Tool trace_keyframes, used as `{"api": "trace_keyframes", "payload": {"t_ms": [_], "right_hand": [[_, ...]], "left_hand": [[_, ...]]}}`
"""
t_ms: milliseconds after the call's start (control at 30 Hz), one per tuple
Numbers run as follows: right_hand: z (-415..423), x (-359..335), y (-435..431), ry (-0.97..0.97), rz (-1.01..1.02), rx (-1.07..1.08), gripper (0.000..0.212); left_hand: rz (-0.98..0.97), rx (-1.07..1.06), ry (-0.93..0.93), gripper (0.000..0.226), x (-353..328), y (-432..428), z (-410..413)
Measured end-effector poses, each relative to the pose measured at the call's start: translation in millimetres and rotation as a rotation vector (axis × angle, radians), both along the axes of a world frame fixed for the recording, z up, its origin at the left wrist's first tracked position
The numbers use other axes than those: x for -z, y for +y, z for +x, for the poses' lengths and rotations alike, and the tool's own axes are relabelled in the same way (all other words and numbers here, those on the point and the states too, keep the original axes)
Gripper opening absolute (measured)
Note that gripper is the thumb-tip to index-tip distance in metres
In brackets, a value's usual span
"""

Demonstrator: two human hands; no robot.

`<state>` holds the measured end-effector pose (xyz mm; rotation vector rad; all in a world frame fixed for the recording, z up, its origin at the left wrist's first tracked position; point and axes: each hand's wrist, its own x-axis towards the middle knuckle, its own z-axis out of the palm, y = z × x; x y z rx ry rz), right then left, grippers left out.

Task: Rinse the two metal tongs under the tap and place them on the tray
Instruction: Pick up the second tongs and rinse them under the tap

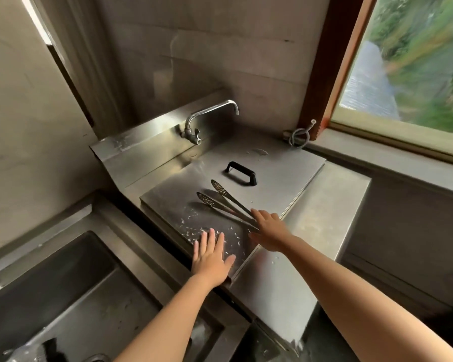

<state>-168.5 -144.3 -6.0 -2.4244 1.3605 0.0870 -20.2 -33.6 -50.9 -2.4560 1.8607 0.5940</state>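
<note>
Steel covers almost everything below the tap (209,113). The two metal tongs (234,202) lie side by side on the flat tray (285,165) in front of the tap, with their perforated heads pointing back toward it. The right hand (270,228) is open, with straight fingers over the handle ends of the tongs; I cannot tell if it touches them. The left hand (212,257) is also open and presses flat on the near edge of the tray, among water drops (194,228).

I think the step is taking up the tongs. It is better to close the fingers around both handles together, because wet steel slides easily, and to lift them low toward the spout.

A black handle (241,173) stands on the tray between the tongs and the tap, so the heads should pass beside it. The tray itself seems to lie under the spout, so water may run over it. A deep sink (50,283) is left of the tap and nearer the person, and a coiled hose (300,135) is right of it by the window (416,61)
</note>
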Motion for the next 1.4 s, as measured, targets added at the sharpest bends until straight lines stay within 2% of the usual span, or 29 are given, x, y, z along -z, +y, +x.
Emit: {"api": "trace_keyframes", "payload": {"t_ms": [133,300,533,767,833,1000,1100,1200,1267,1333,1400], "right_hand": [[8.3,21.3,-3.0,-0.041,-0.101,0.053,0.066],[16.8,32.2,-5.8,-0.136,-0.188,0.08,0.04],[19.2,27.7,-3.9,-0.274,-0.161,0.097,0.031],[14.5,-6.2,8.8,-0.405,0.011,0.042,0.023],[16.7,-20.1,12.8,-0.424,0.033,0.021,0.025],[40.1,-56.2,31.2,-0.468,0.033,-0.066,0.026],[66.1,-75.5,49.6,-0.505,0.042,-0.156,0.025],[97.8,-95.7,74.1,-0.55,0.074,-0.241,0.026],[118.9,-107.3,93.7,-0.592,0.115,-0.286,0.027],[140.8,-117.3,117.3,-0.66,0.173,-0.331,0.027],[160.3,-126.1,144.7,-0.727,0.302,-0.355,0.027]], "left_hand": [[-0.072,0.034,-0.057,0.07,13.9,6.3,4.5],[-0.068,0.039,-0.082,0.07,18.6,5.3,6.4],[-0.039,0.048,-0.081,0.071,14.0,5.9,6.8],[0.045,0.078,-0.024,0.074,1.7,3.7,12.0],[0.001,0.031,0.073,0.076,-6.6,7.7,19.6],[-0.392,-0.17,0.236,0.069,-37.6,31.0,52.3],[-0.479,-0.386,0.427,0.066,-64.9,47.8,79.1],[-0.582,-0.588,0.731,0.056,-96.1,66.0,108.7],[-0.697,-0.693,0.999,0.051,-115.5,80.5,125.7],[-0.858,-0.75,1.314,0.052,-134.3,101.1,141.9],[-1.006,-0.767,1.552,0.057,-155.5,126.9,155.9]]}}
